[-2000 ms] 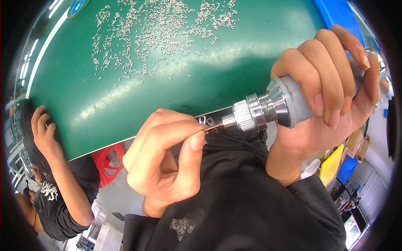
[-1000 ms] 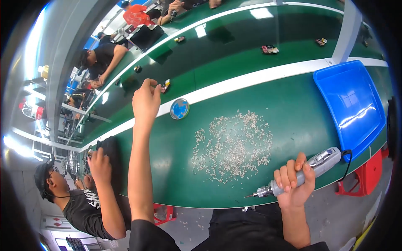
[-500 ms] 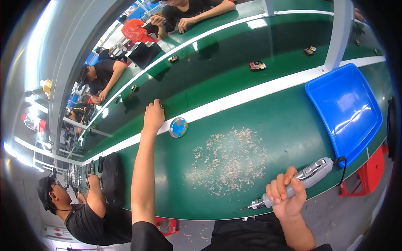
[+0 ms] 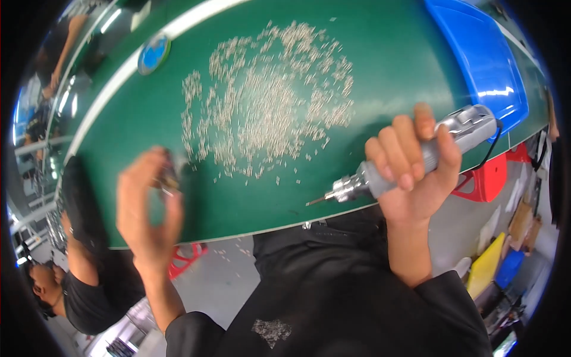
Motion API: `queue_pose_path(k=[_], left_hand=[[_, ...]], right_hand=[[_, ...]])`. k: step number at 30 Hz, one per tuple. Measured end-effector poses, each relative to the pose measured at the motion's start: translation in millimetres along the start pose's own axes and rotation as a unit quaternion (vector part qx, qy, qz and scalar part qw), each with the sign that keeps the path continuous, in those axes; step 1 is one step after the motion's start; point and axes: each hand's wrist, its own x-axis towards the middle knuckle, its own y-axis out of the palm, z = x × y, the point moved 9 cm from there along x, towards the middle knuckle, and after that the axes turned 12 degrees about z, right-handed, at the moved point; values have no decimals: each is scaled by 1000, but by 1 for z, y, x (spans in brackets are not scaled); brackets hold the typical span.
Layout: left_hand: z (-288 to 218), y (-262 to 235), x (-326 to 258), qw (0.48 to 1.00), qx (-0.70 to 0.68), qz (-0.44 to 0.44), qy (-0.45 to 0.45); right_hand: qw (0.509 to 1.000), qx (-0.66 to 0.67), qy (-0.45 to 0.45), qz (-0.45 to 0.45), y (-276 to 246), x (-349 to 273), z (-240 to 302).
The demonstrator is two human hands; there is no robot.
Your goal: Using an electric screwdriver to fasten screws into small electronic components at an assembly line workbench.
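Note:
My right hand (image 4: 413,169) is wrapped round a grey electric screwdriver (image 4: 470,134). Its thin bit points left and slightly down, over the green table's near edge. My left hand (image 4: 143,199), smeared by motion, pinches a small dark part (image 4: 169,175) between thumb and fingers, above the table's left side; its exact kind is blurred. Between and beyond both hands, many tiny silvery pieces (image 4: 264,110) lie scattered on the green tabletop (image 4: 380,71), too small to name surely. A round shallow dish (image 4: 154,55) with blue contents stands at the far left.
A blue plastic tray (image 4: 488,56) sits at the table's far right. The screwdriver's black cord (image 4: 495,152) hangs past the edge by a red stool (image 4: 491,178). A black bag (image 4: 83,202) lies on the left, beside a co-worker (image 4: 89,291). A white rail (image 4: 113,86) borders the table.
My left hand has drawn back from beyond the white rail to the near left of the table, now with the small dark part. The view has tilted downward; my right hand still grips the screwdriver.

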Motion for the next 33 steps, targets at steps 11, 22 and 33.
queue_pose_path(k=[11,22,33], left_hand=[[-60,61,-42,990,-98,78,59],[-89,57,-29,981,-10,-58,183],[-99,55,-21,988,-33,19,148]], right_hand=[[999,3,27,-40,13,-26,-22],[984,37,153,-88,47,-78,-100],[979,-10,175,-105,50,-86,-111]])
